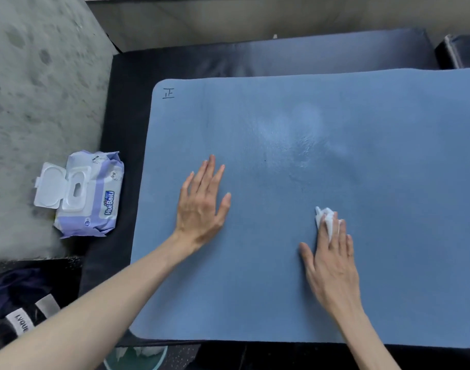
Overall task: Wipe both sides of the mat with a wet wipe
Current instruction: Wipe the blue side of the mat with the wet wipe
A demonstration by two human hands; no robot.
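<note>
Wiping is under way on the top face of the blue mat [388, 236], which lies flat on a dark padded surface [281, 58] with a handwritten mark [168, 93] in its far left corner. My right hand [332, 265] presses a crumpled white wet wipe [325, 218] down against the mat near its middle. The wipe is bunched under my fingertips, with folds poking up between them, so my fingers are lightly curled onto it rather than lying flat. My left hand [201, 206] rests open on the mat to the left, fingers straight and spread, palm down, holding nothing; I judge it is steadying the mat against sliding.

Beyond my right hand a patch of the surface shines wet and streaked, so part of the centre looks done. The left strip, the near edge and the stretch running out of view to the right show no such sheen that I can make out. I judge this side only partly wiped. The underside is untouched as far as I can see, so the flip and the second face are left.

Off the mat to the left, on a grey speckled surface, the wet wipe pack [91, 194] lies with its lid flipped open.
</note>
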